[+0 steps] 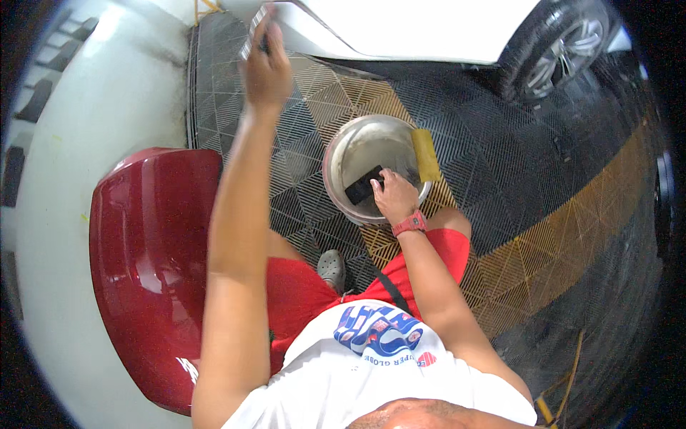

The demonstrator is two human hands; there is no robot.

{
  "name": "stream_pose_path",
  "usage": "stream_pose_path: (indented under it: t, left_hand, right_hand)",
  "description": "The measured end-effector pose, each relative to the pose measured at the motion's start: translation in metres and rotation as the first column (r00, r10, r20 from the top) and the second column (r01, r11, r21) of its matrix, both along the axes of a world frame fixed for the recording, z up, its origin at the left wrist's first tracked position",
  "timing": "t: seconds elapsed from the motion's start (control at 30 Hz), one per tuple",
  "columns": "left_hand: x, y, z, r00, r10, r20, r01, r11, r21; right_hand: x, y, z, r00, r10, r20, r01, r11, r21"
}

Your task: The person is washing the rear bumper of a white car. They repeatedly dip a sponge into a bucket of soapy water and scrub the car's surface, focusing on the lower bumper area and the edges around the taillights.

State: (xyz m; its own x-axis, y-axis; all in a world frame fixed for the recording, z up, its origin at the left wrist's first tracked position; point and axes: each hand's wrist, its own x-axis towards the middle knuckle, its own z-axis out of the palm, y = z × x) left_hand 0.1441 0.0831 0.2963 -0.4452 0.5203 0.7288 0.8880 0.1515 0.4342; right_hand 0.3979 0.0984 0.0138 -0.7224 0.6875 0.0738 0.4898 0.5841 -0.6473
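Observation:
My right hand [395,195], with a red watch at the wrist, grips one end of a black rectangular block [364,185]. It holds the block over the inside of a round, pale bucket [333,187] that seems to contain cloudy liquid. A yellow cloth or sheet [426,155] hangs over the bucket's right rim. Stretched far forward, my left hand [268,80] is blurred beside the lower edge of a white car body [418,32]. Its fingers hold a thin, flat object with a light, striped edge [254,33]; what it is cannot be made out.
A glossy dark-red car body panel [150,268] stands at my left, near a pale wall [59,257]. The white car's wheel [563,59] is at the upper right. Ribbed floor tiles [305,166] in grey, black and yellow lie beneath. Yellow-framed stands show at two edges.

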Motion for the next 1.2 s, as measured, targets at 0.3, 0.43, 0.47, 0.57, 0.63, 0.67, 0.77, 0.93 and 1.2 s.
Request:
stream_pose_path:
  t: [0.3,0.43,0.47,0.57,0.63,0.67,0.77,0.93,1.2]
  left_hand:
    - [-0.107,-0.161,-0.248,0.062,0.337,0.939,-0.259,0.914,-0.311]
    - [-0.185,-0.148,-0.194,0.072,0.243,0.967,-0.422,0.886,-0.191]
    - [-0.220,-0.156,-0.172,0.281,0.215,0.936,-0.456,0.887,-0.067]
    - [-0.264,-0.088,-0.049,0.570,0.124,0.812,-0.435,0.884,0.171]
    - [-0.306,-0.051,0.014,0.742,0.021,0.670,-0.361,0.854,0.374]
    - [-0.319,-0.021,0.046,0.803,0.019,0.595,-0.307,0.870,0.387]
    - [-0.393,0.041,0.116,0.879,-0.240,0.412,-0.047,0.816,0.576]
    - [-0.428,0.154,0.175,0.990,0.013,0.141,-0.089,0.832,0.548]
    - [-0.462,0.227,0.136,0.983,0.074,-0.169,-0.003,0.921,0.389]
  right_hand:
    - [-0.010,-0.007,0.009,1.000,0.026,-0.007,-0.026,1.000,-0.009]
    - [-0.012,-0.005,0.009,1.000,-0.023,-0.001,0.023,0.999,0.038]
    - [-0.015,-0.012,0.012,1.000,-0.005,-0.020,0.006,0.999,0.044]
    - [-0.014,-0.008,0.018,0.999,-0.044,0.010,0.044,0.998,0.050]
    - [-0.019,-0.014,0.028,0.995,-0.092,-0.026,0.094,0.993,0.066]
    - [-0.018,-0.012,0.027,0.993,-0.120,-0.003,0.120,0.988,0.093]
    - [-0.024,-0.015,0.022,0.990,-0.138,0.020,0.135,0.983,0.125]
    - [-0.036,-0.017,0.025,0.967,-0.253,0.008,0.250,0.959,0.133]
    - [-0.039,-0.021,0.029,0.920,-0.334,0.206,0.292,0.933,0.211]
